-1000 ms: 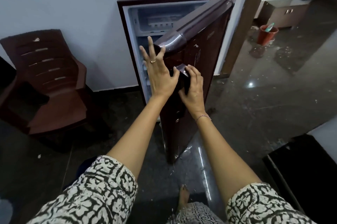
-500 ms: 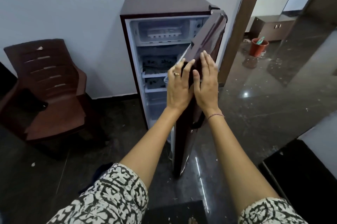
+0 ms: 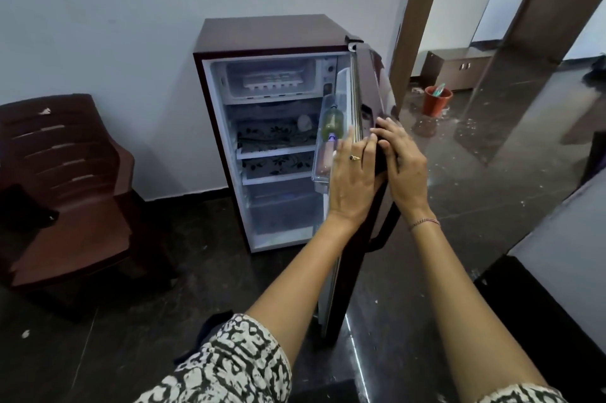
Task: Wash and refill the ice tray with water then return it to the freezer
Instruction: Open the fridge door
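While ice tray (image 3: 272,80) sits in freezer (image 3: 310,74), well apart, L hand (image 3: 352,179) fingers (image 3: 347,144) flat on door (image 3: 377,74), R hand (image 3: 406,166) grips it.

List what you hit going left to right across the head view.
brown chair → ice tray in the freezer compartment → left hand → right hand, both on the fridge door → red bucket. The cabinet behind the bucket is left out because it overlaps.
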A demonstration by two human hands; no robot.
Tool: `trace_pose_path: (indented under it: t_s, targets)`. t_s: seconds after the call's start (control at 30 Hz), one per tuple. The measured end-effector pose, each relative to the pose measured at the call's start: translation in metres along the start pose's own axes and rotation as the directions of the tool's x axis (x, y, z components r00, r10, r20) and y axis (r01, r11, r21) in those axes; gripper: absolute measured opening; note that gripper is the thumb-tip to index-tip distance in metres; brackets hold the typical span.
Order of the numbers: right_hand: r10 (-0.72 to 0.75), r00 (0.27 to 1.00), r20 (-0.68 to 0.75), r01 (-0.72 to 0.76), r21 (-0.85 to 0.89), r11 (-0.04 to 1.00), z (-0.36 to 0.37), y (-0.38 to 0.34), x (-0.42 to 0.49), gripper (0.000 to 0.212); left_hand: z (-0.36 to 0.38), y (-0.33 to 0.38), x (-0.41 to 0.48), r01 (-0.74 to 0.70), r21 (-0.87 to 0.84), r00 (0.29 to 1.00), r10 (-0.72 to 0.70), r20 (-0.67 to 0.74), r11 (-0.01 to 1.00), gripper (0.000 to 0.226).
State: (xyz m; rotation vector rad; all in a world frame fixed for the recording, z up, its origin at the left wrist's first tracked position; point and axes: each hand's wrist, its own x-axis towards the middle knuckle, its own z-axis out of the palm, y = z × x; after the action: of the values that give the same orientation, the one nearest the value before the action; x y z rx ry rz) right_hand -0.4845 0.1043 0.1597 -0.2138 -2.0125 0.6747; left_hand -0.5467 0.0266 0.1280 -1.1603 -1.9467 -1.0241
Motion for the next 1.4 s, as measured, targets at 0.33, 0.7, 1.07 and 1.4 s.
trace_pose_path:
  t_s: [0.33, 0.7, 1.07, 1.4]
  targets:
    - [0.053, 0.996, -0.078, -0.053, 0.006, 0.999, -0.053, 0.028, -0.003, 0.025, 0.012, 0.056, 0.009, -0.018, -0.097, 0.989, 0.032, 0.146, 0.995, 0.043]
    - [0.098, 0.991, -0.090, -0.100, -0.016, 0.995, -0.087, 0.052, -0.001, 0.026, 0.035, 0.090, 0.017, -0.030, -0.070, 0.968, 0.046, 0.245, 0.997, 0.033]
    - [-0.008, 0.975, -0.221, -0.066, -0.323, 0.944, -0.065, 0.035, -0.013, 0.033, 0.034, 0.061, -0.001, -0.145, -0.137, 0.938, 0.180, 0.296, 0.980, 0.052]
    - [-0.084, 0.996, -0.022, 0.057, -0.561, 0.826, 0.009, 0.005, -0.045, 0.047, 0.003, -0.008, -0.030, 0.007, 0.101, 0.928, -0.044, 0.371, 0.995, 0.053]
